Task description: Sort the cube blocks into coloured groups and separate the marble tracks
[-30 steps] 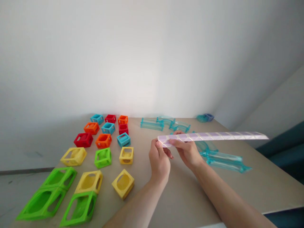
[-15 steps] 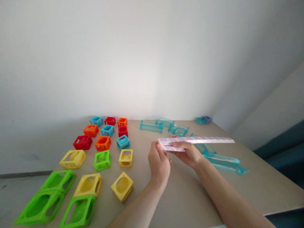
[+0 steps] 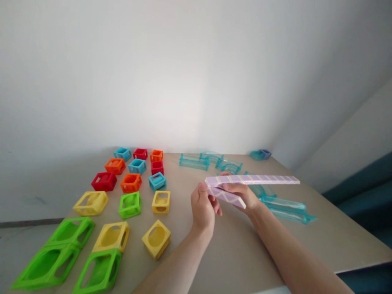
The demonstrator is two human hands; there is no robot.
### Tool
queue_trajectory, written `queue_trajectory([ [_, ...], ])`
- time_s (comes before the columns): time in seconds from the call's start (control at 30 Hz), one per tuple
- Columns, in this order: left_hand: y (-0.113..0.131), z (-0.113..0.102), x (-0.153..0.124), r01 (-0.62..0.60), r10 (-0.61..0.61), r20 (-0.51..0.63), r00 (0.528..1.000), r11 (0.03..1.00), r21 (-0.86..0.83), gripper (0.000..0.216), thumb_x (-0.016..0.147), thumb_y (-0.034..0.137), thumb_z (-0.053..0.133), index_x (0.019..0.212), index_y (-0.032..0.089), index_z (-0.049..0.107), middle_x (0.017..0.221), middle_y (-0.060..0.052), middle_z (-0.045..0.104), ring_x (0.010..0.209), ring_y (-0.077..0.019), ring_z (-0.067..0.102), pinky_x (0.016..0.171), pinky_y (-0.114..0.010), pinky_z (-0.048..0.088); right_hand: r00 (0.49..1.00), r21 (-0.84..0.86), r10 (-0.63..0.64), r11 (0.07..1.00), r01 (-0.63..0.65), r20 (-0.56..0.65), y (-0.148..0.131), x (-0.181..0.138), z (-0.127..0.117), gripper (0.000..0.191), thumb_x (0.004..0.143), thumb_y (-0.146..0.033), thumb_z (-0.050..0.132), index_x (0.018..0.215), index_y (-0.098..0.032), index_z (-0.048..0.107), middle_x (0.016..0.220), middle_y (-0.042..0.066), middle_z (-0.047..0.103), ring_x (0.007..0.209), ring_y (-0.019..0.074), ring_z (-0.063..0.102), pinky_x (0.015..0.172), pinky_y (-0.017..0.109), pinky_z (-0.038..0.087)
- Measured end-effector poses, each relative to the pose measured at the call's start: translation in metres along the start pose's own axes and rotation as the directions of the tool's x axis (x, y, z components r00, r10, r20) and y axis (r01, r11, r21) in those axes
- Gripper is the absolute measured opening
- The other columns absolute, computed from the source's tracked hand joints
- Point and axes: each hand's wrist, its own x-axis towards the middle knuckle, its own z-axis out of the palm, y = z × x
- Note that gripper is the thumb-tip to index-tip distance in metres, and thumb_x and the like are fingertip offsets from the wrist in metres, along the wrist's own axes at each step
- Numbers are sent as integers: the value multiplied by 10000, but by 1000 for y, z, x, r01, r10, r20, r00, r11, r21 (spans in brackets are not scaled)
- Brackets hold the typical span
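Observation:
A lavender snake puzzle (image 3: 260, 179) with pale joint lines is held in the air above the table. Its long straight part reaches right, and a short bent part (image 3: 227, 195) angles down toward me. My left hand (image 3: 203, 208) pinches the corner where both parts meet. Fingers of my right hand (image 3: 243, 195) pass between the two parts and grip the puzzle; some are hidden behind it. Left of my hands, a yellow cube frame (image 3: 165, 241) rests tilted on the table.
Red, orange, blue, yellow and green open cube frames (image 3: 131, 183) stand in rows on the left of the table (image 3: 239, 261). Translucent teal track pieces (image 3: 196, 162) lie at the back and right (image 3: 284, 208). A blue piece (image 3: 266, 154) sits in the far right corner, by the wall.
The short part of the snake puzzle has swung down and away from the long part, widening the gap between them. Both hands keep nearly the same place.

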Motion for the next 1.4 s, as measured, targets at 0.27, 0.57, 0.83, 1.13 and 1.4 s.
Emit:
queue_trajectory([
  [0.27, 12, 4, 0, 539, -474, 267, 839, 790, -292, 366, 947, 378, 338, 696, 159, 489, 526, 72, 335, 341, -35, 242, 326, -167, 263, 951, -90, -256, 966, 244, -174, 4, 2, 2, 303, 701, -399, 765, 905, -217, 635, 887, 49, 714, 766, 218, 661, 682, 348, 526],
  [0.57, 20, 1, -4, 786, -585, 561, 585, 579, -216, 215, 841, 215, 420, 682, 123, 530, 522, 87, 232, 341, -18, 168, 328, -135, 230, 950, -57, -240, 971, 233, -201, -2, -4, 11, 379, 701, -476, 732, 945, -216, 603, 723, 16, 652, 568, 181, 590, 544, 319, 454],
  [0.83, -2, 8, -4, 260, -253, 102, 962, 963, -65, 181, 810, 303, 489, 735, 145, 538, 607, 14, 540, 407, -96, 505, 487, -293, 512, 862, -185, -377, 925, 331, -339, 4, 4, -1, 263, 769, -420, 693, 883, -206, 592, 684, 15, 670, 610, 167, 589, 575, 291, 452],
  [1.13, -2, 5, -1, 26, -38, 46, 998, 972, 235, 366, 853, 509, 490, 709, 174, 515, 550, 39, 506, 365, -92, 494, 391, -219, 388, 880, -246, -381, 916, 317, -284, 9, 3, 2, 253, 798, -391, 691, 940, -204, 596, 761, 33, 706, 698, 206, 647, 650, 330, 481],
  [1.4, 2, 1, -4, -9, 28, -36, 999, 891, 454, 414, 856, 494, 482, 559, 205, 486, 414, 50, 426, 340, -91, 390, 393, -221, 289, 899, -157, -336, 940, 303, -281, 3, 1, 9, 272, 771, -406, 688, 910, -205, 568, 712, 33, 691, 696, 224, 646, 645, 351, 495],
])
